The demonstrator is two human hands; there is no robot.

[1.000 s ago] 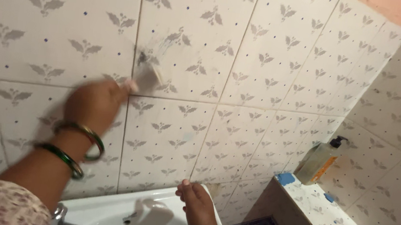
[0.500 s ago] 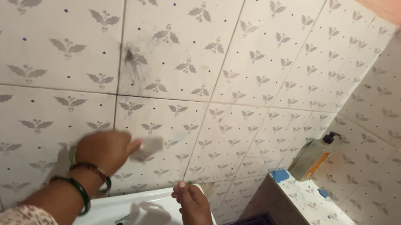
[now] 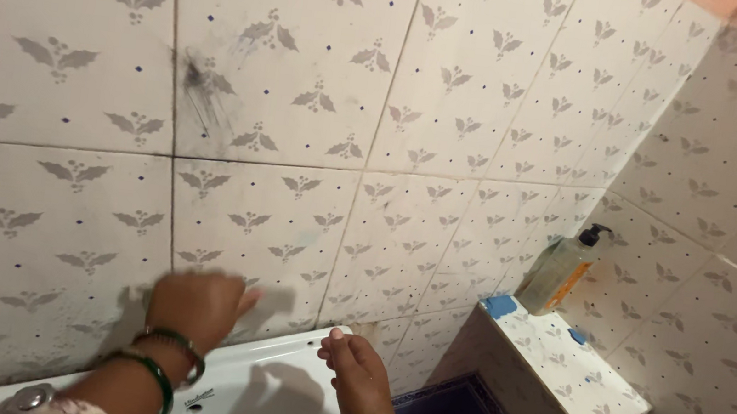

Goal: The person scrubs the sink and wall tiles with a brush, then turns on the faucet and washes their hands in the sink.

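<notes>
The left hand (image 3: pixel 200 303) has come down the tiled wall (image 3: pixel 449 151). A second ago it was up by the dark smudge (image 3: pixel 193 81), rubbing there. Now it is low, just above the back edge of the white sink (image 3: pixel 274 390). It is closed around a small pale scrubbing pad (image 3: pixel 270 300), which shows only as a blur at the fingertips, pressed to the wall. The smudge is still there, grey and streaky, so that spot is not clean yet.

The right hand (image 3: pixel 358 377) rests on the sink's rim, holding nothing, fingers loosely curled.

The tiles are shiny and flat, with grey leaf shapes and tiny blue dots. The sink is smooth. On the tiled ledge (image 3: pixel 588 389) to the right stands a see-through soap pump bottle (image 3: pixel 565 271) with a black top.
</notes>
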